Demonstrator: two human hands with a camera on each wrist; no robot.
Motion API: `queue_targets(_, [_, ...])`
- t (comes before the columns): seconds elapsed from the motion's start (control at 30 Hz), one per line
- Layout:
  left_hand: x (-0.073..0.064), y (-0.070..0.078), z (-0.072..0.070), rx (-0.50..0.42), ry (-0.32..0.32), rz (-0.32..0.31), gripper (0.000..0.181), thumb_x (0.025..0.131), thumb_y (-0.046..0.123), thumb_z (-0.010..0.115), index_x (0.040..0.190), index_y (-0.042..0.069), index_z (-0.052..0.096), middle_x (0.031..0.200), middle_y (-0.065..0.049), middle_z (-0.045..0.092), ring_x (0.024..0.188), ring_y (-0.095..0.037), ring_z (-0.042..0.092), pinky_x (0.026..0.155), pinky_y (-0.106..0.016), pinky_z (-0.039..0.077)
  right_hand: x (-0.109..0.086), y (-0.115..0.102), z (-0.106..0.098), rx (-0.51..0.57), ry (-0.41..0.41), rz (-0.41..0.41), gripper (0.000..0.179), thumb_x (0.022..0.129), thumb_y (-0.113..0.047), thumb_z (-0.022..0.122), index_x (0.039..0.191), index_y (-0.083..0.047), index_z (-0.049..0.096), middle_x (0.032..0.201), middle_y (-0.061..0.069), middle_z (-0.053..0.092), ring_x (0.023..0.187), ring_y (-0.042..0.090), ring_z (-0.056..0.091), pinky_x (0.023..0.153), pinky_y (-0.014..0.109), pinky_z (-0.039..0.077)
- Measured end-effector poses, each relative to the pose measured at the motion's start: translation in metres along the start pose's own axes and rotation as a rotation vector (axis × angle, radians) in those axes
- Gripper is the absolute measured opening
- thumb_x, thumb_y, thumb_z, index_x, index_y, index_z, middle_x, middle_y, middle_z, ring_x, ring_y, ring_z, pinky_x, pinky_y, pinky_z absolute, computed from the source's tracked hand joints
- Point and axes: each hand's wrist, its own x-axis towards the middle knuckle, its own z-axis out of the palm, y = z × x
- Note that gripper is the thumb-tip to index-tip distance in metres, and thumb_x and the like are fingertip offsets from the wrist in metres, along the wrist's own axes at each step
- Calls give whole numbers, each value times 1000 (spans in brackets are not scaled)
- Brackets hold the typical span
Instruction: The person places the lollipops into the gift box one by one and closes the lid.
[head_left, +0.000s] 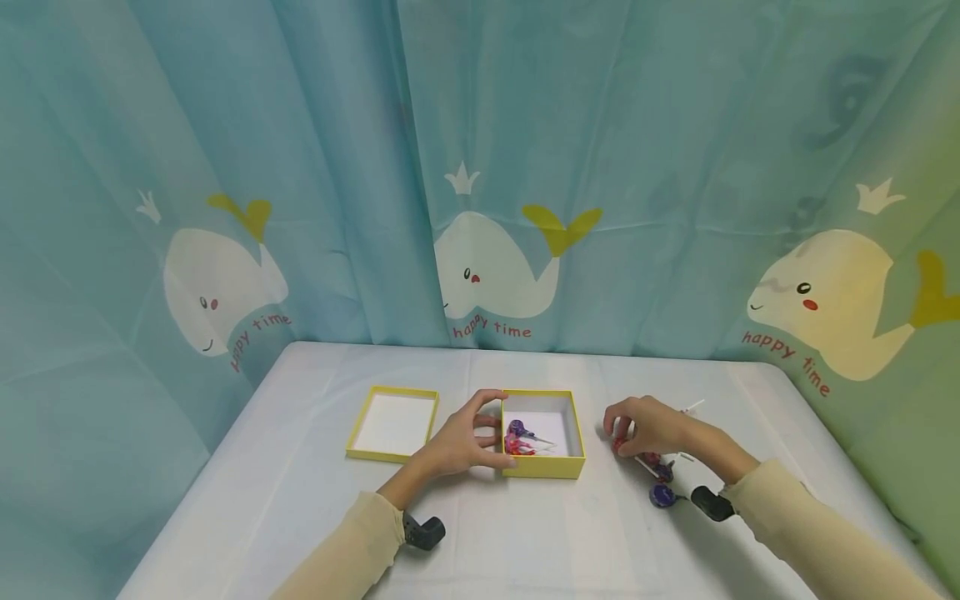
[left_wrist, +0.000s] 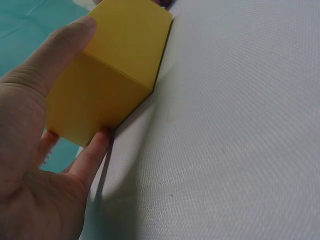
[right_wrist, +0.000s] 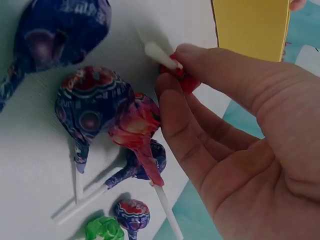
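Note:
A yellow box (head_left: 545, 468) with a white inside stands open near the middle of the table. My left hand (head_left: 459, 442) grips its left side, thumb at the front corner and fingers along the side wall. Inside the box lie a purple-wrapped lollipop (head_left: 517, 428) and pinkish-red ones (head_left: 516, 446), towards the left. Right of the box, my right hand (head_left: 651, 427) pinches a red-wrapped lollipop (right_wrist: 189, 84) between thumb and fingertips; its white stick points away from the palm. Close by that hand lie several lollipops, including a purple one (right_wrist: 92, 105), a pink-red one (right_wrist: 137, 122) and a green one (right_wrist: 104, 229).
A shallow yellow-rimmed lid (head_left: 393, 423), white inside, lies left of the box beside my left forearm. Nearest the table's front among the loose lollipops is a dark purple one (head_left: 662, 496). A blue curtain (head_left: 360, 275) with whale prints hangs behind the white-covered table (head_left: 480, 542).

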Motion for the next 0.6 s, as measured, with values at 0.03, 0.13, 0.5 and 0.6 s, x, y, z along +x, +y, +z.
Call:
queue_targets(0.03, [0,0,0,-1,0,-1,94,77,10,91,154,13,36,155,-18,37,131,-34,55,103,-38,54,0,0,0,-8,7,-18,23,84,1,81,98,-11,68,89,-2,69,67,10,59,53,23,53])
queue_targets(0.13, [0,-1,0,-5,0,-1,94,77,10,92,154,13,36,153,-20,39,131,-34,55,103,-39,54,-1,0,-1,4,19,-48,20,84,3,79,96,-10,68,89,-3,68,68,10,58,53,22,52])
queue_targets(0.5, [1,-2,0,7,0,12,94,77,10,92,153,12,37,156,-18,37,130,-34,55,103,-40,54,-4,-13,-26,17,87,-112,17,90,0,75,99,-14,71,94,-1,69,71,12,64,54,24,55])
queue_targets(0.6, [1,-3,0,11,-2,12,94,77,11,92,153,13,37,155,-18,38,130,-34,55,103,-40,54,-4,-20,-36,-6,107,-167,19,91,0,74,100,-16,71,97,0,70,81,14,67,62,26,59])
